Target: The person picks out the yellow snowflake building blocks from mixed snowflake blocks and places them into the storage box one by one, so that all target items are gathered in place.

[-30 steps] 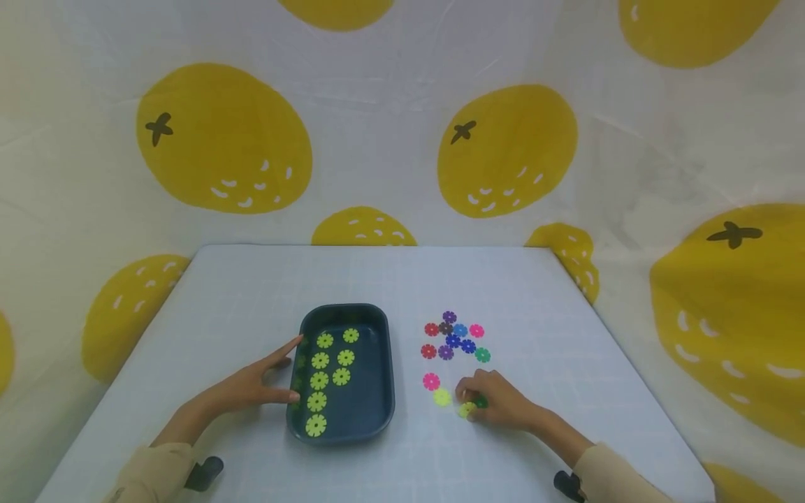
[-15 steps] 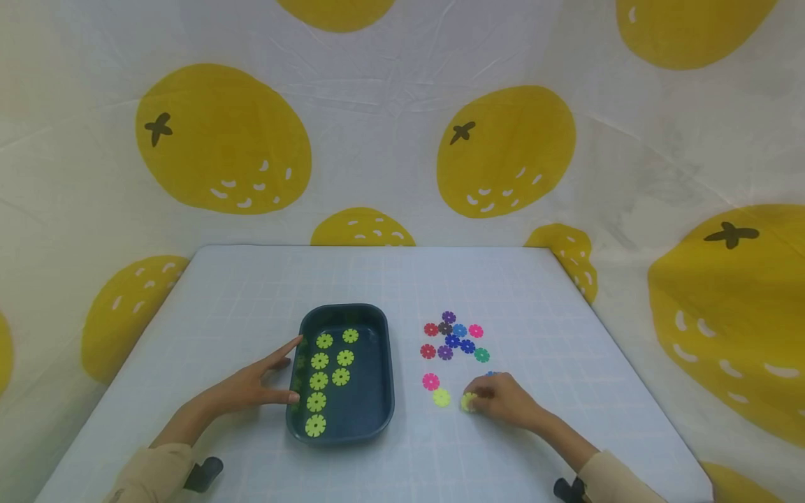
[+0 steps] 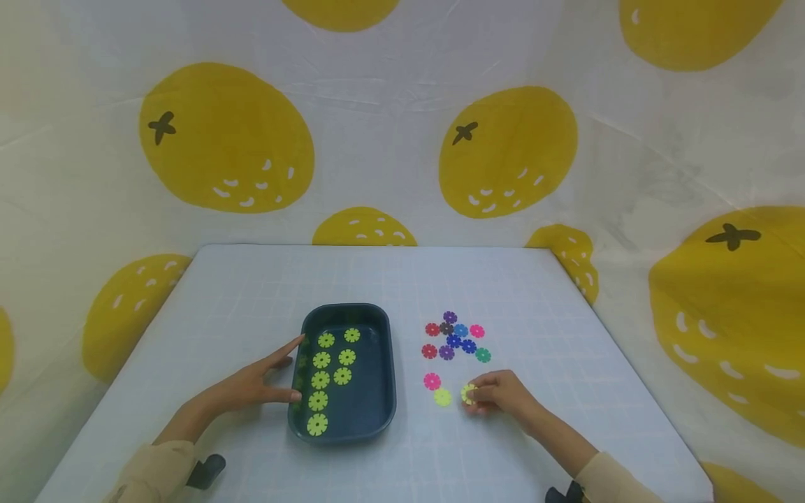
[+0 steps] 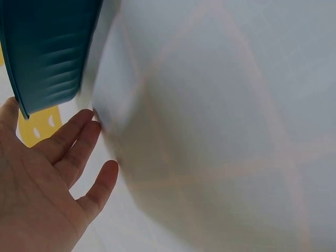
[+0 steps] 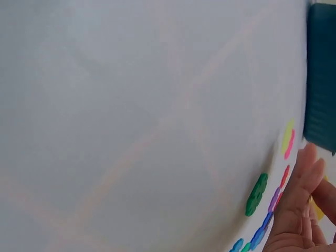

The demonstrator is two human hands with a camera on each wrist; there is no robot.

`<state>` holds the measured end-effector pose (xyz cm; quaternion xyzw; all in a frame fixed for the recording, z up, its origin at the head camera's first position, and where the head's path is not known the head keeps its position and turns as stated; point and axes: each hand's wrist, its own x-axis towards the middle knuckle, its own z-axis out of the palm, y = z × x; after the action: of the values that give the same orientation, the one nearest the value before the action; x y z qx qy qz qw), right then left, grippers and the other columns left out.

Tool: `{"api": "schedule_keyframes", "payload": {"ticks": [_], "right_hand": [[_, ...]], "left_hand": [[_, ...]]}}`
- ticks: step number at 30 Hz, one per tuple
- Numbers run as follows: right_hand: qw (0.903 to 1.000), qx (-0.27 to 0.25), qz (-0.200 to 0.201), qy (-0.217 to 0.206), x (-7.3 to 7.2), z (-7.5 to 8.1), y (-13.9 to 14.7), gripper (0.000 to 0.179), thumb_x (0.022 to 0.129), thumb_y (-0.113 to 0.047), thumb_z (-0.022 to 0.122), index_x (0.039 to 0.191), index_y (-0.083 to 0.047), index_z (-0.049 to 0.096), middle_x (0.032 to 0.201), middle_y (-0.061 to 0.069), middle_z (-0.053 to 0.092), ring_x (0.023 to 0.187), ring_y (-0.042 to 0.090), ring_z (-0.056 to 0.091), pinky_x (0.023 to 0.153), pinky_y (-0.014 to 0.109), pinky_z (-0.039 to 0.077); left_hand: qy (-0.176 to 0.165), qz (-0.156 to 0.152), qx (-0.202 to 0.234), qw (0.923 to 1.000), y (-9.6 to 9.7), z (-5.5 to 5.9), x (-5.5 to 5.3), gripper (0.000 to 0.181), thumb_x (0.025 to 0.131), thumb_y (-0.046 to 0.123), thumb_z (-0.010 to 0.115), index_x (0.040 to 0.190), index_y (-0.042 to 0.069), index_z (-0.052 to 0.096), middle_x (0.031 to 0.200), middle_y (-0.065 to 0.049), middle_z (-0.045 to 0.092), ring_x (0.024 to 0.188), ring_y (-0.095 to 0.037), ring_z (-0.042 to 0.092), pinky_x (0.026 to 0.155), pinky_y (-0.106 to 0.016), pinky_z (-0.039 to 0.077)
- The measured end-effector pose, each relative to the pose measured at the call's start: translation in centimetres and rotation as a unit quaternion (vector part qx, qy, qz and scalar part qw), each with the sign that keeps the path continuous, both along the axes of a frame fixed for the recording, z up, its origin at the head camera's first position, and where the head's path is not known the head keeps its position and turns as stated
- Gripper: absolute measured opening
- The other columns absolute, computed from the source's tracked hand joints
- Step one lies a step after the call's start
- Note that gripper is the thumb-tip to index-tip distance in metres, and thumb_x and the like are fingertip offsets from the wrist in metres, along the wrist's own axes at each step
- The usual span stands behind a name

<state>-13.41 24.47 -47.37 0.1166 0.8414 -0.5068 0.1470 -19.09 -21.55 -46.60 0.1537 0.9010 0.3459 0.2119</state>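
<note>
My left hand (image 3: 251, 384) touches the left side of a dark teal tray (image 3: 385, 363), fingers spread and fairly straight. In the left wrist view, its fingertips lie near the outer wall of the tray (image 4: 47, 63). Several yellow-green flower-shaped discs (image 3: 321, 380) lie inside the tray, in two columns on its left half. My right hand (image 3: 506, 392) pinches another yellow-green flower disc (image 3: 468, 394) between thumb and fingers, to the right of the tray. A dark green flower disc (image 5: 256, 195) lies on the table beside this hand in the right wrist view; the hand hides it from the head view.
One yellow-green disc (image 3: 443, 397) and one pink disc (image 3: 432, 381) lie between the tray and my right hand. Farther back is a loose cluster of red, purple, blue, pink, black and green discs, including a dark blue disc (image 3: 468, 346). A pale cloth (image 3: 251, 279) covers the table.
My right hand has picked the yellow-green disc up from the table and turned it to face upward in its fingertips. The left hand and the tray have stayed in place.
</note>
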Motion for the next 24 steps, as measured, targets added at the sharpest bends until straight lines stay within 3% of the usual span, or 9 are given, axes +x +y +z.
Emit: {"api": "schedule_keyframes", "payload": {"ticks": [10,24], "right_hand": [[0.9981,-0.02,-0.027,-0.051,0.0,-0.3,-0.3,0.028,0.086,-0.018,0.077,0.105,0.001,0.073,0.084,0.008,0.076,0.073,0.022,0.074,0.067,0.026,0.059],[0.9962,-0.032,-0.058,-0.055,-0.2,0.0,-1.2,0.026,0.088,-0.017,0.075,0.106,0.001,0.072,0.085,0.007,0.076,0.076,0.021,0.074,0.071,0.027,0.06]], "left_hand": [[0.002,0.004,-0.005,1.0,0.0,0.1,0.0,0.112,0.077,0.051,0.081,0.16,0.033,0.009,0.159,-0.028,0.026,0.145,-0.051,0.024,0.11,-0.075,0.021],[-0.004,0.007,0.0,1.0,-0.1,-0.3,0.0,0.111,0.076,0.052,0.081,0.16,0.037,0.008,0.159,-0.027,0.027,0.146,-0.051,0.021,0.11,-0.075,0.022]]}}
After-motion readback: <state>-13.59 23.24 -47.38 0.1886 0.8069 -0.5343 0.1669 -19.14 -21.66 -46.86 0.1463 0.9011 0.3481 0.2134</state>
